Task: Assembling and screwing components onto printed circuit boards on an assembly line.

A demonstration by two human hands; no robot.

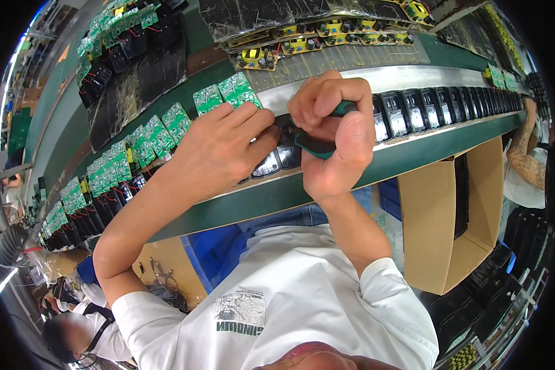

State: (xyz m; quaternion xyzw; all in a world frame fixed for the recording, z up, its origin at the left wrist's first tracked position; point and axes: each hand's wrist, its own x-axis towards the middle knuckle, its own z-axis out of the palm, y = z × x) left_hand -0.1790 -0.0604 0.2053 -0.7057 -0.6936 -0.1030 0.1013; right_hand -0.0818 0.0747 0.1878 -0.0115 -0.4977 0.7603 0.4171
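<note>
My right hand [339,132] is closed around green-handled pliers [314,146]; their jaws are hidden from view. My left hand [228,145] sits just left of it, fingers curled and pinched together over a black plastic casing [287,148] in the row on the bench. What those fingertips hold, if anything, is hidden. Just beyond the left hand lie green circuit boards [239,89]. More black casings [404,114] stand side by side, running off to the right.
Green boards with red wires [105,169] line the bench to the left. Yellowish boards with components [302,44] lie on a black sheet at the far side. A cardboard box [428,225] stands open below the bench's right edge. Another person's arm [527,145] is at the far right.
</note>
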